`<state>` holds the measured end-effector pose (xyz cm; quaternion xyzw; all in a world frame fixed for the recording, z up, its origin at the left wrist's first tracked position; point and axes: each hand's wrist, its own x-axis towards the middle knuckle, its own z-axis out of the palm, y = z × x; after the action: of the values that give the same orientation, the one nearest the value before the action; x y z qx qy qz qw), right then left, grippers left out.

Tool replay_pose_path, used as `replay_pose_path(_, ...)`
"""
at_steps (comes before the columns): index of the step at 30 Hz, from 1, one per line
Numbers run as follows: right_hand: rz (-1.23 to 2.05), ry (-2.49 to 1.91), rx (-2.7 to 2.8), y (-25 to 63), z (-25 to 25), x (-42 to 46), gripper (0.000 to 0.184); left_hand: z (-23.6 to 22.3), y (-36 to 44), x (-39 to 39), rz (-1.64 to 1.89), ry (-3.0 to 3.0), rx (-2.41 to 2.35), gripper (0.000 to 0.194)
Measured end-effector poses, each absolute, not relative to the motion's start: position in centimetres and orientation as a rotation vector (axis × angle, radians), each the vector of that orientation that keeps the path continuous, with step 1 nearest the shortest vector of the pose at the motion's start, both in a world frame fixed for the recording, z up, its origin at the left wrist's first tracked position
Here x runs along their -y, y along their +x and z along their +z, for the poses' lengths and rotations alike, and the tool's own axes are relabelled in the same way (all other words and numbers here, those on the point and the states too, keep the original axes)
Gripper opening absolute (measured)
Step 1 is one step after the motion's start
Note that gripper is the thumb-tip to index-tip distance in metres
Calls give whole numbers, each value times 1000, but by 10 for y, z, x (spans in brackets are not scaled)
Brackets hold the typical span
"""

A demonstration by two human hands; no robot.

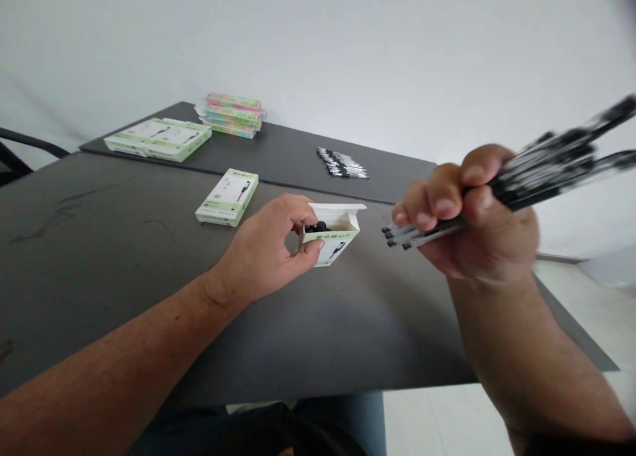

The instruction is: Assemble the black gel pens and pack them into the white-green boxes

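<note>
My left hand (278, 244) grips a small white and green carton (332, 244) by its side, thumb in front and fingers behind. The carton's top flap is open, and black pen ends (317, 227) show inside at its left. My right hand (477, 217) is raised to the right of the carton, closed around a bundle of clear pens with black caps (551, 164). The capped ends point up and right, slightly blurred; the other ends point toward the carton, apart from it.
A closed pen carton (228, 197) lies left of centre on the dark table (124, 257). Behind it are flat green and white cartons (159, 138), a stack of colourful boxes (233, 114) and a row of pens (342, 163). A pale wall (318, 45) stands behind.
</note>
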<state>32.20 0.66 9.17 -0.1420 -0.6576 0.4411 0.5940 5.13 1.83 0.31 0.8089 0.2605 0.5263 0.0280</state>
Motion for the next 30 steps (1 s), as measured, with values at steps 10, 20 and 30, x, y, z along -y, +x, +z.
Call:
replay_pose_path(10,1131,-293,1799,258,123,-12,26,2,54,-16,1531,2369,-867,38)
replay_pose_path(20,1106,-455,1773,282,102,-46,46,1,57,-15,1542,2341,-838,40)
replay_pose_path(30,1139,-525,1835,280,101,-52,47,8,53,-16,1493,2426,-759,37)
